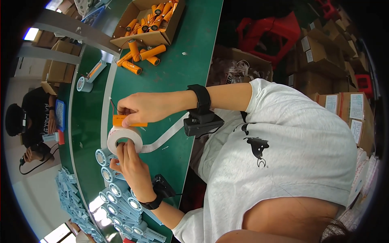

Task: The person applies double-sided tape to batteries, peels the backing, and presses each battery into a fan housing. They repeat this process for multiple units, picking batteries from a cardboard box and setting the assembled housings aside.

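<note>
- Light-gray T-shirt [300,137] on a bench worker, a dark cartoon printed across its front, fills the near side behind the white tape roll [123,133].
- Right hand [148,107] grips an orange battery cell [118,120] between thumb and fingers at the roll's edge; whether cell and roll touch cannot be told.
- Left hand [133,166] curls its fingers into the roll's core; how firmly they hold it is hidden.
- White strip [165,136] trails from the roll toward the worker, passing close to the right wrist's black device [202,123].
- Good handling here would likely mean a light, square hold on the cell, the strip flat and untwisted, and the thin wire lead [112,104] clear of the tape. Steady support at the core should let the roll turn evenly; a sharp tug could crease the strip.
- Loose orange cells [153,52] and an open carton [146,39] of more sit on the green bench [186,52], to the worker's right of the roll.
- Light-blue round-headed handheld units [118,188] crowd the roll's other side.
- Beyond the roll, a person in a dark cap [16,119] works opposite.
</note>
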`<action>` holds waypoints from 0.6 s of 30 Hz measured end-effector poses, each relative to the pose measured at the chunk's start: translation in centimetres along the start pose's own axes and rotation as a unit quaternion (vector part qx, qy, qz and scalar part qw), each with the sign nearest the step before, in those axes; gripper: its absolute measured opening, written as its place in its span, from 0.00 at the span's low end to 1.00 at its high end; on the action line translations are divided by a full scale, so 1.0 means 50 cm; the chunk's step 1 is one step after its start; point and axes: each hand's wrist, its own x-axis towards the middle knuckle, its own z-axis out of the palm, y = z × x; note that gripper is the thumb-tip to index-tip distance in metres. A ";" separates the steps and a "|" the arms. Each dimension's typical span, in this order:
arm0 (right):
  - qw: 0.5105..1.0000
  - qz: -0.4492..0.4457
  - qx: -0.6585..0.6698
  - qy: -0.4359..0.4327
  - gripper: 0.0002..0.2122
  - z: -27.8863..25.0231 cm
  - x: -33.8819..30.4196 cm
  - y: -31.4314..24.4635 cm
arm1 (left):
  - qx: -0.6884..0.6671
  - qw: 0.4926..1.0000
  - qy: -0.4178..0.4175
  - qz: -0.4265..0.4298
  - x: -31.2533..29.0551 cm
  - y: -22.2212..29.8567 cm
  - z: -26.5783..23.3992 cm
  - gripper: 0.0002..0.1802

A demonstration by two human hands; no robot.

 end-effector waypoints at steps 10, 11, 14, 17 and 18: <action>0.958 -0.029 0.130 0.253 0.16 0.053 0.032 0.040 | -0.186 0.974 0.107 -0.067 0.028 0.074 0.050 0.21; 0.940 -0.047 0.091 0.325 0.16 0.059 0.037 0.044 | -0.182 0.972 0.128 -0.080 0.034 0.079 0.055 0.21; 0.947 0.028 0.161 0.277 0.13 0.026 0.035 0.043 | -0.129 0.986 0.098 -0.031 0.051 0.080 0.050 0.22; 0.923 0.079 0.273 0.259 0.11 0.019 0.044 0.066 | -0.094 0.993 0.070 -0.015 0.052 0.086 0.035 0.23; 0.895 0.092 0.349 0.262 0.09 0.030 0.057 0.074 | -0.084 0.994 0.058 -0.026 0.045 0.083 0.023 0.22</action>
